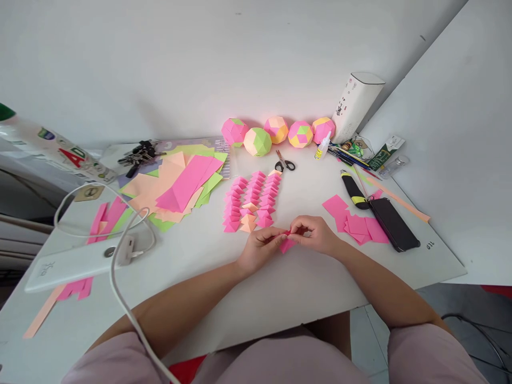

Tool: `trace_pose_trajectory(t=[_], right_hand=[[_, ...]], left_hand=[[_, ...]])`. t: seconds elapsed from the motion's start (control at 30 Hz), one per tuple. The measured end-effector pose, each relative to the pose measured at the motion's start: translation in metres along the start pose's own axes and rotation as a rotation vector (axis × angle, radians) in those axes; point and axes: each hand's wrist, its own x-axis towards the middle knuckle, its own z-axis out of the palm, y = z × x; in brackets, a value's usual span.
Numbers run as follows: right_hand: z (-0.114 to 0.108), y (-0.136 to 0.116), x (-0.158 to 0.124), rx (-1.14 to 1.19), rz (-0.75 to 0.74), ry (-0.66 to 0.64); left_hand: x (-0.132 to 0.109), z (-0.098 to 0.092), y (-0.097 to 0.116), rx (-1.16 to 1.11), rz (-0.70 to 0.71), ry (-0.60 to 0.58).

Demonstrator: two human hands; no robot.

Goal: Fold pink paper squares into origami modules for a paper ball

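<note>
My left hand (260,246) and my right hand (316,232) meet at the middle of the white table (280,298). Both pinch one small pink paper piece (286,244), fingers closed on its folds. Just beyond them lie rows of folded pink and peach paper units (253,200). Loose pink paper squares (354,221) lie to the right of my right hand.
Several paper balls (276,133) line the wall, with scissors (285,163) in front. Coloured paper sheets (180,184) and keys (138,154) lie at the left. A phone (394,224), knife (354,189), pens (348,156), white box (356,105), power bank (74,264) and cable (120,288) are around.
</note>
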Motion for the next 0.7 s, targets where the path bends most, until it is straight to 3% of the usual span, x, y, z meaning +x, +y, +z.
trace_pose_trajectory(t=[0.27, 0.7], right_hand=[[0.0007, 0.002, -0.0014, 0.254, 0.271, -0.047], [0.0018, -0.0007, -0.0008, 0.322, 0.312, -0.03]], left_hand=[[0.0006, -0.0007, 0.0044, 0.002, 0.062, -0.005], [-0.0007, -0.0005, 0.0032, -0.034, 0.113, -0.013]])
